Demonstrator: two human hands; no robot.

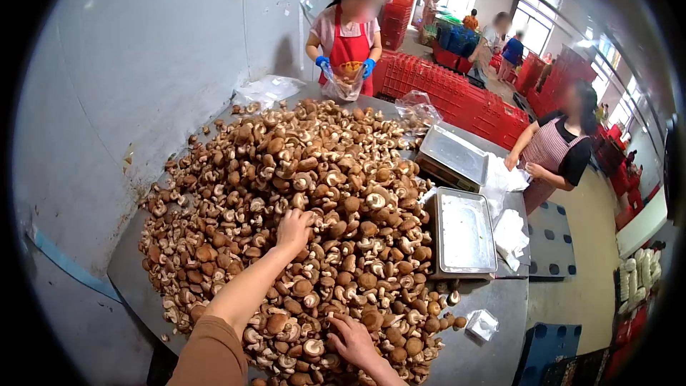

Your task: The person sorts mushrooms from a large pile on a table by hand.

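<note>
A large heap of brown shiitake mushrooms (286, 157) with pale stems covers much of the metal table (486, 314). My left hand (295, 231) reaches into the middle of the heap, its fingers close together and curled down among the caps; what they hold, if anything, is hidden. Nearer to me, my right hand (353, 340) lies low over the front of the heap. Its fingers are apart and touch the mushrooms, with nothing visible gripped in them.
Two metal trays, a near tray (466, 232) and a far tray (454, 154), sit right of the heap. Beside them lie white plastic bags (510, 236) and a small clear package (481, 324). A gloved co-worker (348, 36) holds a bag across the table; another person (557, 143) stands right.
</note>
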